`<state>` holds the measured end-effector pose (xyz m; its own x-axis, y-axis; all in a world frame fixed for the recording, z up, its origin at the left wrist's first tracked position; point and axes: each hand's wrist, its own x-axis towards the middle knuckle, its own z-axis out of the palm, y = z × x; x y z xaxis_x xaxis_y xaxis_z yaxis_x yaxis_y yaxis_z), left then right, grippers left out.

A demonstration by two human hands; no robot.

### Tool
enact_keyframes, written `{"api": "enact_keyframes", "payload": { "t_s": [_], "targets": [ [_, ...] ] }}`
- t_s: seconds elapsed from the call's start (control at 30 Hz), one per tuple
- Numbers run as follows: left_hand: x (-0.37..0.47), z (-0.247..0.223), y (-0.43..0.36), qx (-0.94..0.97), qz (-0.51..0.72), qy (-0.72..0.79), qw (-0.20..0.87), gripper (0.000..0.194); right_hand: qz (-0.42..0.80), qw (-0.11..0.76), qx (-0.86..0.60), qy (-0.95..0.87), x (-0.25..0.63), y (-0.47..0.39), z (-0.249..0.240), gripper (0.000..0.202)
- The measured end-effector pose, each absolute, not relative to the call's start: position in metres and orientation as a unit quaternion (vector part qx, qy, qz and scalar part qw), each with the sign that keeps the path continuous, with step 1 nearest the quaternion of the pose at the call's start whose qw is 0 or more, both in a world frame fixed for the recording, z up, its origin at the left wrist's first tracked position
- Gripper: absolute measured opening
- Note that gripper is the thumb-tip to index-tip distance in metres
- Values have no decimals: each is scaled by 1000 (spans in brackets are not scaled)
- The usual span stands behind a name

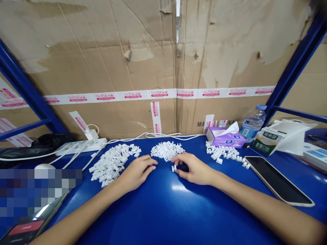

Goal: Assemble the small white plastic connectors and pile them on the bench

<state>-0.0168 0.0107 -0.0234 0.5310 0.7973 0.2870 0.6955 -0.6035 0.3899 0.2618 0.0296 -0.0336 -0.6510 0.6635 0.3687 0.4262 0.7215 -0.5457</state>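
Observation:
My right hand (193, 168) is closed in a loose pinch, with a small white plastic connector block (174, 168) at the tips of its thumb and fingers. Its index finger reaches the near edge of a heap of tiny white plastic pieces (166, 150). My left hand (139, 171) hovers or rests just left of that heap; its thumb and fingers are drawn together, and anything between them is too small or hidden to see. Left of this hand spreads a bigger pile of white connector blocks (109, 165).
Behind the right hand lie more white blocks (224, 152), a purple tissue pack (227, 139), a water bottle (253, 124) and a green-white box (269, 139). A phone (279, 180) lies at right. A power strip (84, 146) with cables stands at back left; cardboard (114, 68) walls the back.

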Motion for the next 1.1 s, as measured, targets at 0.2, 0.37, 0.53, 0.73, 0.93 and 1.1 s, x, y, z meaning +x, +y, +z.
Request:
{"api": "enact_keyframes", "payload": {
  "t_s": [0.2, 0.37, 0.53, 0.73, 0.93, 1.1],
  "targets": [
    [6, -9, -4, 841, 249, 442, 186, 23, 220, 283, -317, -878, 262, 29, -37, 33],
    [36, -6, -2, 809, 275, 458, 246, 22, 235, 286, -316, -874, 260, 28, -35, 38],
    [52, -10, 8, 804, 292, 456, 247, 24, 237, 283, -314, -875, 258, 27, -32, 34],
    [48, -22, 8, 799, 309, 458, 237, 22, 243, 306, -302, -870, 260, 32, -40, 41],
    [39, -24, 8, 778, 297, 476, 282, 22, 248, 311, -317, -861, 262, 33, -42, 46],
    [40, -26, 10, 782, 298, 467, 284, 22, 241, 307, -314, -866, 261, 30, -43, 45]
  ]
}}
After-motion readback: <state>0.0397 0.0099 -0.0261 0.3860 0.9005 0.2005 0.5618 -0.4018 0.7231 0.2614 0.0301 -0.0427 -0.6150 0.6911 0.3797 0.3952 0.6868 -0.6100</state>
